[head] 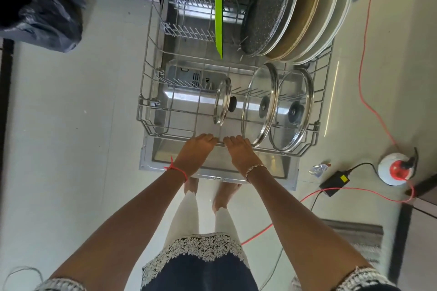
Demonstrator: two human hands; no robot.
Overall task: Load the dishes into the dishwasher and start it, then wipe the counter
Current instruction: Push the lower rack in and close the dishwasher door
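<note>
The fingers [209, 136] of the left hand [196, 151] are curled and pressed together over the front wire of the rack [153, 129]. The fingers [233, 138] of the right hand [240, 152] grip the same wire in the same way, just beside the left ones but not touching them. The rack stands pulled out above the open dishwasher door [160, 151]. In the front part of the rack, just behind the hands, three glass lids stand on edge: a small lid [222, 104] near the middle, a bigger lid [259, 106] to its right, and a second big lid [292, 111] at the right side. At the back right of the rack a row of plates leans together: a dark speckled plate [267, 7], a brown plate [301, 16] and white plates [331, 16]. A green cutting board [219, 7] stands on edge in the back middle of the rack. On the floor left of the rack lies a black bag [40, 7]. On the floor right of the rack are a red cable [361, 59] and a black power adapter [334, 183].
</note>
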